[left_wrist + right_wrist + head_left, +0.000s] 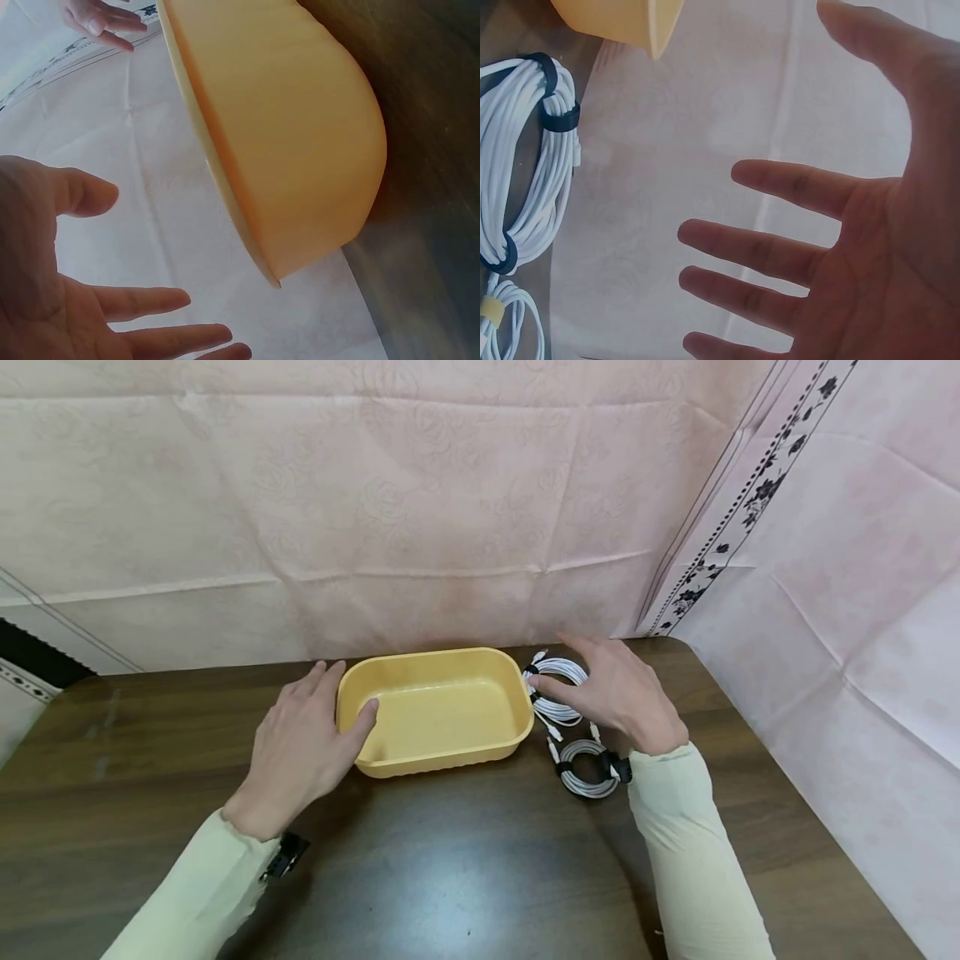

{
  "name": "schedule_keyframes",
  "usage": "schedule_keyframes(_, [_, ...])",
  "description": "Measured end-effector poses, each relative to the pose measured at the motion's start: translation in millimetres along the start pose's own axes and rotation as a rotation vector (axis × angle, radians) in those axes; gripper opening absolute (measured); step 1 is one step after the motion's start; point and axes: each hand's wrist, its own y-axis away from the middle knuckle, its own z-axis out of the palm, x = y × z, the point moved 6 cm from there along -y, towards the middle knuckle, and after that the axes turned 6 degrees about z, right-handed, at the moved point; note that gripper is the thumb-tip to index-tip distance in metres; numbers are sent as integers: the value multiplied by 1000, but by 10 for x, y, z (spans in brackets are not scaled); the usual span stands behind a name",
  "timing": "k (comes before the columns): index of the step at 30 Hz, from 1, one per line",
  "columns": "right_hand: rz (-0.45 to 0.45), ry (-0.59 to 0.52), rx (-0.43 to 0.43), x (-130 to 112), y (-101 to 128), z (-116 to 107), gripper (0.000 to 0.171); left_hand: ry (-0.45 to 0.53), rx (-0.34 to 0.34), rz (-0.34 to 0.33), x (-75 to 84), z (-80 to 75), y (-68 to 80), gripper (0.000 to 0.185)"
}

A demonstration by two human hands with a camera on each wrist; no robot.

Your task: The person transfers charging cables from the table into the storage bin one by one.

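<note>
A yellow rectangular tub stands on the wooden table near the cloth backdrop, with nothing inside it. My left hand is at its left end, fingers spread and holding nothing; in the left wrist view a gap shows between hand and tub. To the tub's right lies a larger coil of white cable, bound with black straps. A smaller coil of white cable lies in front of it. My right hand hovers over the larger coil, fingers straight and apart, gripping nothing.
A pale patterned cloth hangs behind the table, and another cloth covers the right side. The brown wooden table extends in front of the tub. In the right wrist view, a yellow band wraps one cable bundle.
</note>
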Motion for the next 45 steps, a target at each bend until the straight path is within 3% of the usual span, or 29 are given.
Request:
schedule_keyframes(6, [4,-23,-13,53,-31,-4,84,-1,34,-8,-20,5,5,69])
schedule_keyframes(13, [26,-33,-39,107,-54,-15,73,13,73,-66,-80,-3,-14,59])
schedule_keyframes(24, [120,-11,-110,185,-124,-32,66,35,66,-94,-160,23,-64,49])
schedule_keyframes(31, [167,-62,-106,250,-124,-27,60,17,-2,-114,-245,78,-58,46])
schedule_keyframes(37, [195,-87,-97,314,-139,-26,56,45,16,-111,-265,85,-68,46])
schedule_keyframes(45, [201,-34,-108,449,-153,-3,52,108,49,-118,-222,144,-114,44])
